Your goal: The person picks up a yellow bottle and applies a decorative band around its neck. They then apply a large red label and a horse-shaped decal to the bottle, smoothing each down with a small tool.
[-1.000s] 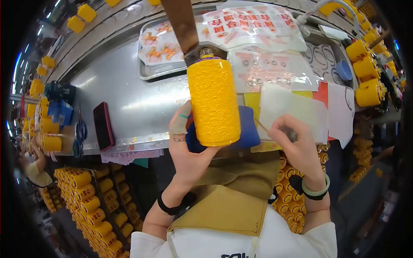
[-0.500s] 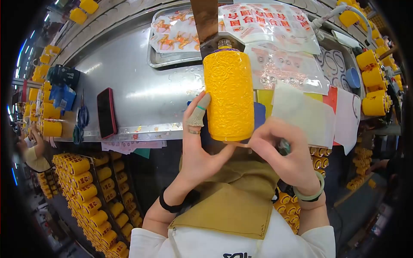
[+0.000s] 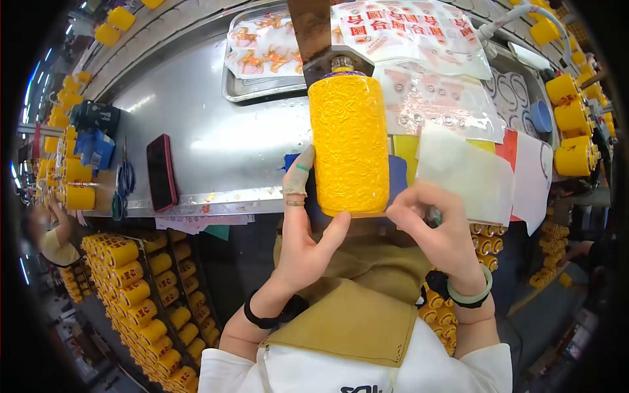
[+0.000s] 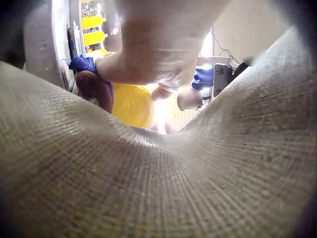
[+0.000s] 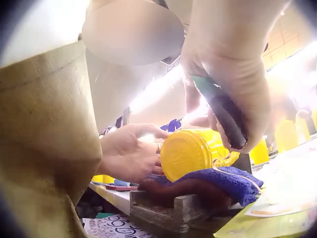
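Observation:
A yellow bottle [image 3: 349, 144] with a raised pattern lies over a blue cloth [image 5: 230, 186] on a worn stand [image 5: 185, 215], its neck at a bracket on a brown bar [image 3: 310, 29]. My left hand [image 3: 306, 245] holds its left side, a cloth cover on one finger and the thumb at the base's edge. At the base's right corner, my right hand [image 3: 438, 226] pinches with thumb and forefinger. A thin pale-brown strip [image 5: 242, 177] runs from the bottle over the cloth below those fingers. Within the right palm sits a dark piece with a green end [image 5: 225, 111].
Printed decal sheets [image 3: 406, 33] and a metal tray [image 3: 252, 95] lie at the back. White paper [image 3: 462, 173] is on the right, near a blue cup [image 3: 541, 118]. A phone [image 3: 162, 172] and scissors [image 3: 123, 183] lie left. Yellow bottles [image 3: 131, 288] are stacked below the table.
My right hand has moved left to the bottle's base, bringing the thin strip against it. The left thumb has shifted up onto the base's edge. The head view has swung slightly.

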Demonstrator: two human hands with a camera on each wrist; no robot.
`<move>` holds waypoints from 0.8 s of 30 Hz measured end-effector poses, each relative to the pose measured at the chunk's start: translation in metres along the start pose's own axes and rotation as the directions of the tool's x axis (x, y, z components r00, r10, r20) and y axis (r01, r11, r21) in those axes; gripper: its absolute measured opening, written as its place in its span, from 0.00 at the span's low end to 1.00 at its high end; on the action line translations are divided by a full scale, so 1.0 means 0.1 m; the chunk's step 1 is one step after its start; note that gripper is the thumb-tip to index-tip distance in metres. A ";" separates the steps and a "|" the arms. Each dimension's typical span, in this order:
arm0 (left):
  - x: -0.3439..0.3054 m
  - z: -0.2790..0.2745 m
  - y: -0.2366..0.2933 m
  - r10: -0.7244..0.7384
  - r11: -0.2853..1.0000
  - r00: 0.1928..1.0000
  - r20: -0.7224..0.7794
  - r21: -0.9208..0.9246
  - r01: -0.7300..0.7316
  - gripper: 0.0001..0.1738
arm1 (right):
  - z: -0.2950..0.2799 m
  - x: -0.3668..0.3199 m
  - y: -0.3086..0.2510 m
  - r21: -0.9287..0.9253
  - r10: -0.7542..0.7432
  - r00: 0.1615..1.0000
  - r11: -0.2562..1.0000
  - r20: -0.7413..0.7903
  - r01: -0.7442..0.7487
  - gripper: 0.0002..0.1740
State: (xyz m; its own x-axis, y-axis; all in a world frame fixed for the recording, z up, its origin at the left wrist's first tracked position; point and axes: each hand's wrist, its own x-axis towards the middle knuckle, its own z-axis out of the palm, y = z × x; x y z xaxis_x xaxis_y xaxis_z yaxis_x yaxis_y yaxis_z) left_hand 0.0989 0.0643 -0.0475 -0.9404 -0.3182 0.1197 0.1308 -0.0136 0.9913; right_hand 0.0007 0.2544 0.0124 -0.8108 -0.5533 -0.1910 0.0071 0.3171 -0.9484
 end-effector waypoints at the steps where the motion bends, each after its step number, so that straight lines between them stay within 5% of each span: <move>1: 0.00 0.00 0.01 -0.005 1.000 1.000 0.002 0.006 0.005 0.48 | 0.00 0.00 0.01 0.015 0.017 1.000 1.000 -0.004 -0.017 0.07; 12: -0.03 0.02 -0.03 0.026 0.999 0.999 -0.025 0.039 -0.025 0.48 | 0.03 0.03 0.07 0.017 0.020 1.000 1.000 -0.014 -0.020 0.07; 15: -0.01 -0.04 -0.08 0.201 0.978 0.972 -0.125 -0.038 -0.207 0.44 | 0.02 0.04 0.06 0.005 0.003 1.000 1.000 -0.007 -0.003 0.07; 17: -0.02 -0.15 -0.07 0.484 0.808 0.875 0.018 0.376 -0.454 0.38 | 0.01 0.04 0.04 -0.013 -0.004 1.000 1.000 -0.004 0.004 0.07; 18: -0.06 -0.15 -0.09 0.499 0.771 0.866 -0.023 0.468 -0.432 0.33 | 0.01 0.04 0.03 -0.003 0.015 1.000 1.000 -0.001 -0.015 0.07; 19: -0.05 -0.16 -0.09 0.499 0.771 0.866 -0.022 0.468 -0.432 0.33 | 0.01 0.04 0.02 0.007 0.032 0.999 0.999 0.004 -0.032 0.07; 21: -0.01 -0.17 -0.09 0.625 0.574 0.768 0.137 0.585 -0.572 0.33 | 0.01 0.04 0.03 0.009 0.030 1.000 1.000 0.002 -0.030 0.07; 24: 0.03 -0.15 -0.06 0.645 0.534 0.746 0.162 0.603 -0.593 0.22 | 0.00 0.04 0.05 -0.002 0.012 1.000 1.000 -0.004 -0.012 0.07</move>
State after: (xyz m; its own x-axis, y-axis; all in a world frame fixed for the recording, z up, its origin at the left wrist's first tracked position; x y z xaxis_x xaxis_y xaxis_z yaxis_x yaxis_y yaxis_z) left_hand 0.0998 0.0490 -0.0543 -0.6685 -0.0926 0.7380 0.4383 0.7526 0.4914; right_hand -0.0026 0.2530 0.0070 -0.8128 -0.5467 -0.2010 0.0154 0.3249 -0.9456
